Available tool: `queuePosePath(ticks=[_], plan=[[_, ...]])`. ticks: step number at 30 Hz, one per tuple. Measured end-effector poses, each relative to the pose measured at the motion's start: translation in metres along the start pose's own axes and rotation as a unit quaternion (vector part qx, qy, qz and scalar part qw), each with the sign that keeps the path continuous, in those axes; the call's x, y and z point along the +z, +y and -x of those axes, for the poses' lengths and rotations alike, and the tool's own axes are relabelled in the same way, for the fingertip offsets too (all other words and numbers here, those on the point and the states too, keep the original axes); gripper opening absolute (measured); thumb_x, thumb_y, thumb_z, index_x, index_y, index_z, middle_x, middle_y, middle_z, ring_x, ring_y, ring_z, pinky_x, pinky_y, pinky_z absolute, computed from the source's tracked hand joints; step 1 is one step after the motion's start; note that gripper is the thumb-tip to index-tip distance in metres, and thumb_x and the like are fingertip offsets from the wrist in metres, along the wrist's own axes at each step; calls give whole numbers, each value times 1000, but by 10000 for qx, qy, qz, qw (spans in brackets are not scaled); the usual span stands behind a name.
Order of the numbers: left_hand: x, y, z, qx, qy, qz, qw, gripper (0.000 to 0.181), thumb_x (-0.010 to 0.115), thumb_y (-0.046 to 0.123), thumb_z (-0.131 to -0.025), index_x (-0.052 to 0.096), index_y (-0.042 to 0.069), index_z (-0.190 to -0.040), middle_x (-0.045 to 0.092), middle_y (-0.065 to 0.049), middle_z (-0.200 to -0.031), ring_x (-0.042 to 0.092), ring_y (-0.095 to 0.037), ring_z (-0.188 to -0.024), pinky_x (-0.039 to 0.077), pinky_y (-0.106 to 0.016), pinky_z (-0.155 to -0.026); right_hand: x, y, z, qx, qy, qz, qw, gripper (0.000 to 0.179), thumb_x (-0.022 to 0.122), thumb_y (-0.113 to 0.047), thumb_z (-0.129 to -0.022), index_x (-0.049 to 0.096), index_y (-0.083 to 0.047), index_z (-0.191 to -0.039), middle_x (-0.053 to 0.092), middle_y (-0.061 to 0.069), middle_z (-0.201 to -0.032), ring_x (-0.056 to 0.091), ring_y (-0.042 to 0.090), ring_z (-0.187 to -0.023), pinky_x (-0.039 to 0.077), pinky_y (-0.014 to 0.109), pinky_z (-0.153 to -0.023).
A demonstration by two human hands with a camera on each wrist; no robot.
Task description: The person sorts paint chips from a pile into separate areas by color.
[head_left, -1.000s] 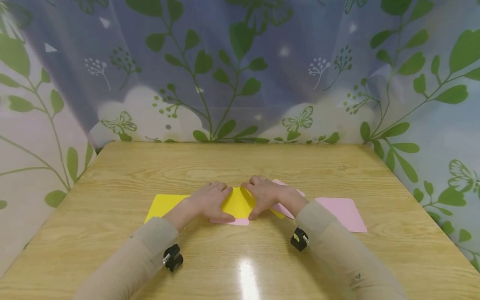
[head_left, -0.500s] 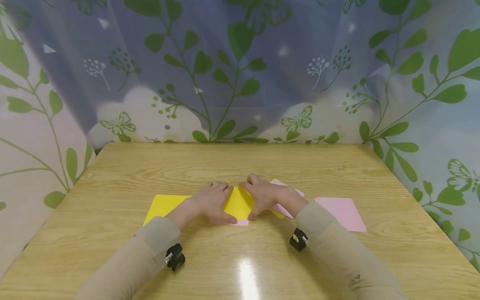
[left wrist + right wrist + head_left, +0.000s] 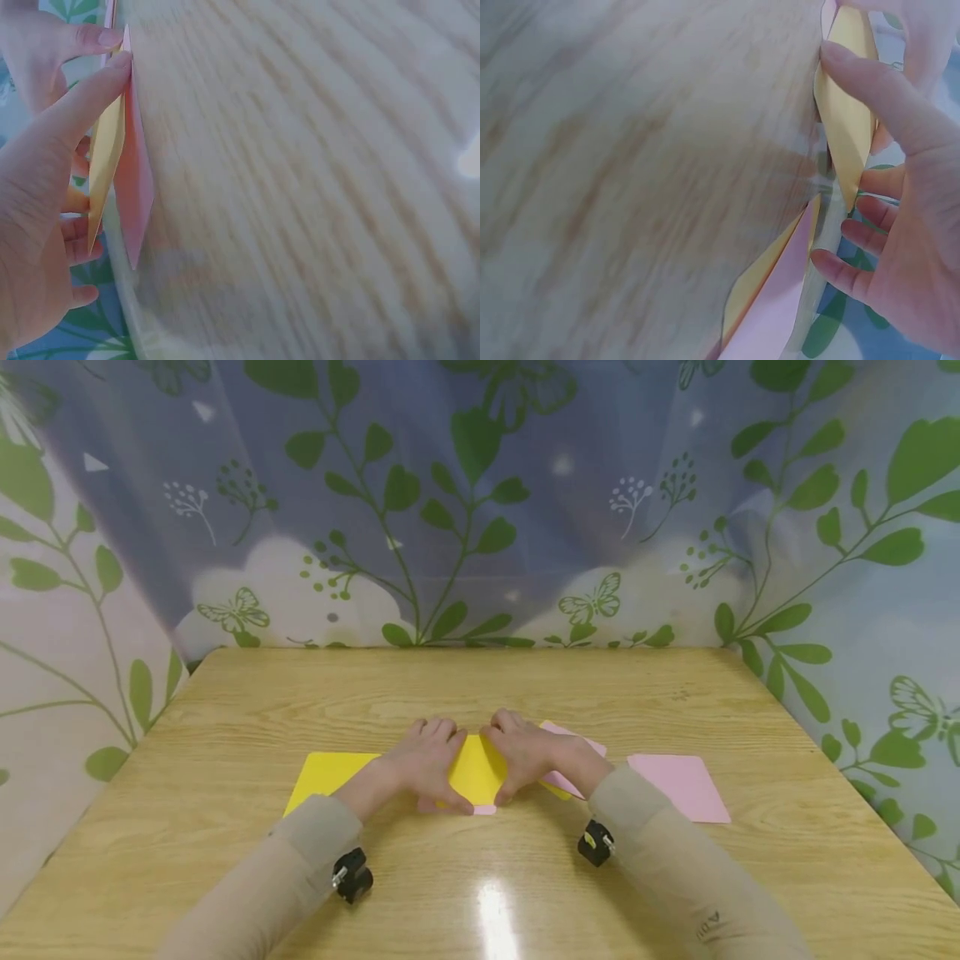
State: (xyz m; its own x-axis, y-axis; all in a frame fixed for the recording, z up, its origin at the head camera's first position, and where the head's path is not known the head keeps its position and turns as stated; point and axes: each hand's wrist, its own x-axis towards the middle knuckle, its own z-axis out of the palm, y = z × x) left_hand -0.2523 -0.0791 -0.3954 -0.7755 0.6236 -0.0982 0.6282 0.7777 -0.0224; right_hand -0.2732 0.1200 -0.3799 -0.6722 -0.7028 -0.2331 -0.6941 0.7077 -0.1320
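An indoor nook screened off with cloth; whether in a home or a studio cannot be told. A leaf-and-butterfly curtain [image 3: 491, 535] hangs behind the wooden table [image 3: 465, 687] and along its left and right sides. A light's reflection [image 3: 495, 914] gleams on the table's near part.

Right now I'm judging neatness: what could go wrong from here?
The middle yellow card, held between the left hand and right hand, might buckle if squeezed. It could also settle askew over the pink card showing along its near edge. The right hand may nudge the slanted card pair close by.
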Motion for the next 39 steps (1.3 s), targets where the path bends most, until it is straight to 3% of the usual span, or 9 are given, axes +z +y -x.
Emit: queuePosePath(ticks=[9,16,23,27,36,39], plan=[[-7,5,-1,-91,-149,-164,9997,113,57,78,-64,33,-1,-141,37,-14,-131,31,-30,-122,22,-52,-103,-1,0,1,128,-172,260,9994,102,74,-56,-67,29,-3,-141,32,9,-131,32,22,-122,35,37,-98],[-7,8,-1,-85,-37,-287,9995,109,57,77,-65,38,-2,-138,40,-14,-129,33,-30,-120,24,-52,-101,-1,0,3,-31,-79,312,9995,102,73,-58,-67,31,-2,-140,34,11,-130,35,24,-120,37,40,-96],[-4,7,2,-107,456,-498,9977,114,45,85,-63,38,-1,-138,41,-13,-132,34,-29,-122,23,-51,-102,2,-2,2,-7,294,680,9972,110,64,-72,-64,27,-4,-143,30,13,-141,25,28,-131,26,50,-104],[-2,6,6,-248,777,-438,9957,124,36,93,-58,38,-2,-138,40,-14,-134,33,-30,-123,21,-51,-104,1,-8,2,26,571,948,9939,113,60,-77,-62,28,-5,-143,31,11,-142,27,28,-131,26,51,-103],[-4,-2,23,-388,1551,-86,9871,119,41,93,-53,46,2,-129,46,-10,-123,38,-28,-114,26,-47,-99,-5,-26,7,-13,1172,1325,9842,103,63,-69,-68,33,-2,-140,35,14,-139,31,30,-128,34,48,-98],[-8,-5,30,-318,1592,-245,9864,114,46,88,-58,45,-1,-130,46,-11,-123,39,-29,-114,27,-48,-100,-5,-28,7,91,1234,1357,9830,104,62,-70,-67,32,-2,-140,34,15,-139,30,30,-128,35,47,-97]])
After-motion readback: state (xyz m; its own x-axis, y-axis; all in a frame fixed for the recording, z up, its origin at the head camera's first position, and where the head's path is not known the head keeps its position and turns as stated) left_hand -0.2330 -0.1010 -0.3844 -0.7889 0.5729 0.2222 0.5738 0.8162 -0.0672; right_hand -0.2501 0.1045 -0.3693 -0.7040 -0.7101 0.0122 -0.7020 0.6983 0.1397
